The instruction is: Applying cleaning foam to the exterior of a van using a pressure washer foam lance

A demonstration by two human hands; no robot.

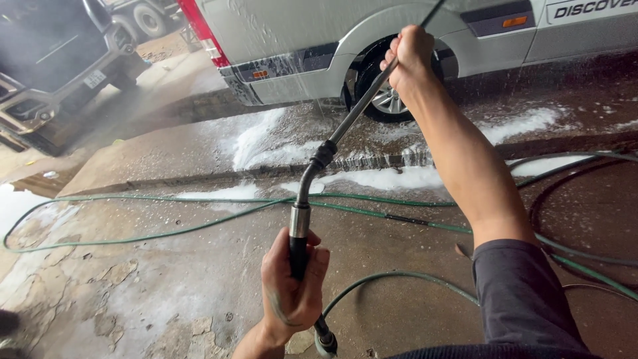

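from the head camera we see our left hand (292,286) clenched around the spray lance (332,143) at its black grip, our right hand (411,56) wrapped round its metal tube — it slants up toward the silver van (399,26) above the foamy concrete floor (166,279).

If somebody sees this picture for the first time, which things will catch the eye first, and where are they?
First comes the long metal spray lance, running up the middle from the left hand on its black grip to the right hand high on its shaft. Behind it, at the top, stands a silver van with white foam on the wet concrete under it. Green hoses snake across the ground in front.
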